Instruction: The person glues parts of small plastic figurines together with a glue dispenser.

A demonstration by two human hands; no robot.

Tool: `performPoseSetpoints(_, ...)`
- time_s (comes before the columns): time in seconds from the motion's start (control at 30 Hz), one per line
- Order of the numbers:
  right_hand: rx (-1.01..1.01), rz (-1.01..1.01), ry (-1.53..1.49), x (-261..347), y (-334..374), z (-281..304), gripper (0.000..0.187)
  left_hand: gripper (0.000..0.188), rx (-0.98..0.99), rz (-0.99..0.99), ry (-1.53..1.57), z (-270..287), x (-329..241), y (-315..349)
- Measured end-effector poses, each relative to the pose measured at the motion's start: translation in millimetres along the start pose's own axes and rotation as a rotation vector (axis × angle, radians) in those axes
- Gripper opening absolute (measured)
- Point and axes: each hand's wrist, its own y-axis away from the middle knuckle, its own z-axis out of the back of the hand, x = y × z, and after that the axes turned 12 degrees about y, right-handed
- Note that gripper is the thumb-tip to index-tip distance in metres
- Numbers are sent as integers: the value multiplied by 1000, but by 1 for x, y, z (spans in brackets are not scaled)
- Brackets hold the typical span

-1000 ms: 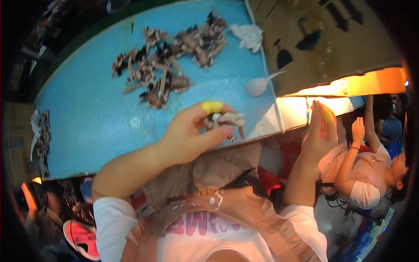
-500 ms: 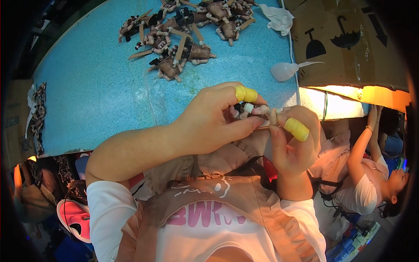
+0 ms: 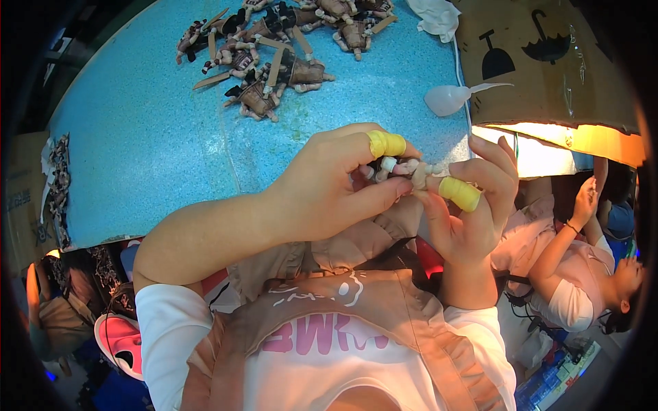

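Over the near edge of the blue tabletop I hold a small toy figurine (image 3: 406, 166) with pale limbs, dark parts and a white piece. My left hand (image 3: 329, 175) grips its body between thumb and forefinger and covers much of it. My right hand (image 3: 473, 205) pinches its right end with thumb and index fingertip, the other fingers raised and spread. Yellow tape wraps one finger of each hand. Farther off lies a heap of similar figurines (image 3: 256, 101) in brown, dark and pale colours, with flat tan strips among them.
A white squeeze bottle (image 3: 447, 101) with a thin spout lies at the right, near a cable. A cardboard box (image 3: 548, 89) and crumpled white tissue (image 3: 439, 19) are beyond it. More figurines (image 3: 60, 192) line the left edge. A co-worker (image 3: 569, 274) sits at the right.
My right middle, ring and little fingers have lifted and spread away from the figurine, while its thumb and index stay there. My left hand keeps its grip. The co-worker's arms have shifted.
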Motion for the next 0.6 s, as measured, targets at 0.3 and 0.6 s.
performPoseSetpoints(0.3, -57, -125, -306, 8, 6, -10, 24, 33, 55, -266, 26, 1, 8, -4)
performPoseSetpoints(0.6, 59, -391, -627, 12, 9, -13, 21, 38, 48, -369, -94, -1, 5, -5)
